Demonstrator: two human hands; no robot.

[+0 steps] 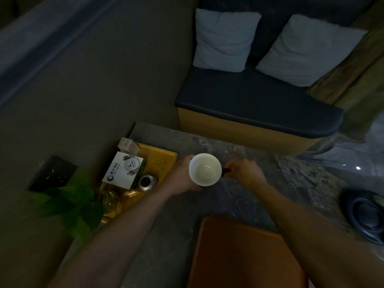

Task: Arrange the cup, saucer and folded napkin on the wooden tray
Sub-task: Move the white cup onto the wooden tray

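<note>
A white cup (205,169), empty inside, is held above the grey marble table (239,196). My left hand (181,177) wraps its left side and underside. My right hand (245,172) pinches the cup's dark handle (226,170) on the right. A yellow wooden tray (161,161) lies at the table's left end, just left of my left hand. No saucer or folded napkin can be made out in this dim view.
On the tray stand a white printed box (124,170), a clear small box (128,146), a round metal tin (148,182) and glassware (113,201). A green plant (76,204) sits at left. A brown chair seat (245,254) is below, a dark round object (366,215) at right, a cushioned bench (259,100) beyond.
</note>
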